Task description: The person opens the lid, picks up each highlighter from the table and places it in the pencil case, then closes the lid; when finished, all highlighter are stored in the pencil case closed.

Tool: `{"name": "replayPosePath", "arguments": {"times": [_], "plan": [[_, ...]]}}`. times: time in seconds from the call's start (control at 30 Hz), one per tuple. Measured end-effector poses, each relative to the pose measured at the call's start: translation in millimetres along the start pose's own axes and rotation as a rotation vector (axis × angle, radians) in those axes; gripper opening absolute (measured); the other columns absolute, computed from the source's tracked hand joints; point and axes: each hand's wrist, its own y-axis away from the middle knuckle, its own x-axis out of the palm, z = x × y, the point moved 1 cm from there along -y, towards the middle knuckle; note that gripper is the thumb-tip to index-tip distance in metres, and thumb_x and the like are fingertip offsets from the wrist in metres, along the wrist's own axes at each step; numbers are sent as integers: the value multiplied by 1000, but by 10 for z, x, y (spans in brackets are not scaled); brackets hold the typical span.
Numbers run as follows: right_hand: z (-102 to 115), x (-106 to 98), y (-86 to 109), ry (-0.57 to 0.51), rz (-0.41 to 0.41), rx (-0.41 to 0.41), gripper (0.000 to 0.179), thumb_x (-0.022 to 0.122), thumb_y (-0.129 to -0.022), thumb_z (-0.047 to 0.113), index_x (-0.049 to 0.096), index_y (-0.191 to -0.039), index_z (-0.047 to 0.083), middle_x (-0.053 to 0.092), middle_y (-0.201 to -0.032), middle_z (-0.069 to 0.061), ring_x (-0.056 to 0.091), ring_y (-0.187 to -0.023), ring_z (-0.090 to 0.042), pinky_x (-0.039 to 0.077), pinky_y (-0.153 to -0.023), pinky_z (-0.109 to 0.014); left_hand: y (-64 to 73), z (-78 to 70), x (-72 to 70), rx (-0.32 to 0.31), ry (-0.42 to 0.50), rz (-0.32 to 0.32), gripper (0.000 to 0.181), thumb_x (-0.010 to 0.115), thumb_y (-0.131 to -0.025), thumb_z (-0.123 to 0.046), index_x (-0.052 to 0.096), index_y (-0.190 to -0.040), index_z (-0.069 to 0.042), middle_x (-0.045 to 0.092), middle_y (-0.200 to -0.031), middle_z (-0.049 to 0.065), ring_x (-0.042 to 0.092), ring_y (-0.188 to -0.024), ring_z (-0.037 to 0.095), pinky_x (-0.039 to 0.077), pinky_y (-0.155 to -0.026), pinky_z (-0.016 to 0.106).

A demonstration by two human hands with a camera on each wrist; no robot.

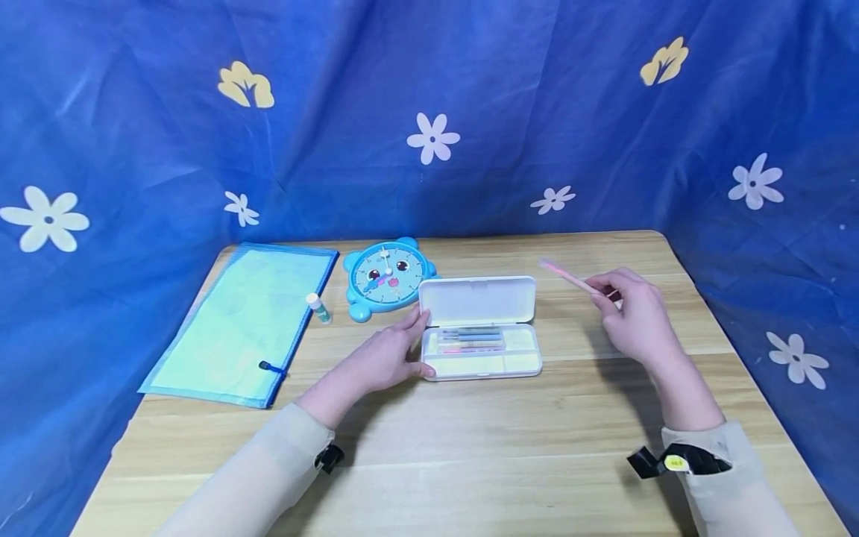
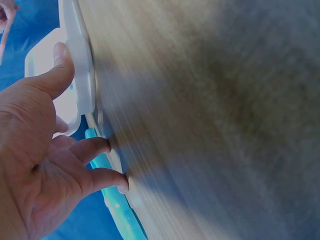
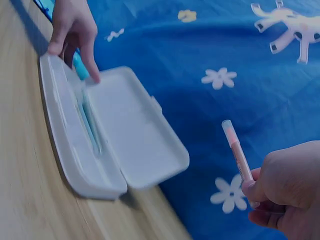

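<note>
An open white pencil case (image 1: 522, 362) lies on the table with its lid tilted up at the back. Several slim pens (image 1: 472, 337) rest in its inner compartment. My left hand (image 1: 385, 356) grips the case's left end, thumb at the front corner and a finger at the lid's edge; in the left wrist view, other fingers (image 2: 107, 179) touch the tabletop. Off to the right of the case, above the table, my right hand (image 1: 634, 309) pinches a pink pen (image 3: 239, 156) near one end. The pen's clear-capped tip points away from the hand, up and left in the head view.
A blue animal-faced toy clock (image 1: 385, 276) lies behind my left hand. Further left are a small glue stick (image 1: 319, 309) and a pale blue-green zip folder (image 1: 235, 321) with dark blue edging. Blue flowered cloth (image 1: 432, 186) walls the table (image 1: 470, 447) at the back and sides.
</note>
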Motion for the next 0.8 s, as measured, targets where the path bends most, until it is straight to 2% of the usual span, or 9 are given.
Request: {"name": "replayPosePath", "arguments": {"times": [0.13, 0.17, 0.23, 0.37, 0.4, 0.47, 0.8], "plan": [[160, 28, -3, -32, 4, -54, 19, 73, -90, -14, 77, -105, -3, 71, -92, -14, 63, -82, -22, 50, -72, -33, 6, -2, 0, 0, 3, -2, 113, 84, -87, -51, 20, -168, -7, 10, -174, 14, 39, -148, 43, 39, -119, 50], [194, 42, -2, -42, 10, -60, 19, 73, -90, -14, 77, -105, -3, 71, -91, -12, 63, -82, -23, 48, -75, -35, 6, -1, 0, 0, 4, -3, 113, 84, -87, -51, 20, -168, -7, 10, -174, 14, 39, -148, 43, 39, -119, 50], [259, 73, 3, -52, 29, -61, 19, 74, -91, -12, 78, -106, 0, 70, -90, -8, 63, -82, -22, 48, -93, -46, 5, -1, 0, 1, 6, -4, 113, 84, -87, -51, 20, -168, -6, 10, -173, 15, 39, -148, 43, 39, -119, 50], [366, 153, 18, -71, 79, -81, 20, 74, -93, -11, 78, -107, 2, 68, -89, -3, 63, -81, -20, 51, -91, -50, 8, 5, 1, -6, 10, 3, 113, 84, -87, -52, 20, -168, -7, 9, -174, 13, 39, -148, 43, 38, -119, 50], [389, 176, 23, -71, 96, -84, 20, 74, -93, -10, 78, -108, 3, 68, -90, -3, 62, -81, -19, 54, -87, -47, 10, 5, 0, -5, 10, 4, 113, 84, -87, -52, 20, -168, -7, 9, -174, 13, 39, -148, 43, 39, -119, 50], [435, 223, 30, -80, 126, -101, 21, 73, -93, -11, 77, -110, 2, 68, -93, -3, 62, -82, -18, 53, -67, -39, 10, 9, 2, -4, 11, 6, 112, 84, -87, -52, 20, -168, -7, 10, -174, 13, 38, -148, 43, 39, -119, 51], [645, 503, 102, -121, 261, -144, 21, 73, -95, -8, 76, -111, 5, 69, -103, -1, 60, -83, -15, 53, -69, -34, 5, 2, -4, -3, 17, 2, 113, 84, -87, -53, 20, -168, -7, 10, -174, 14, 40, -147, 44, 38, -119, 51]]}}
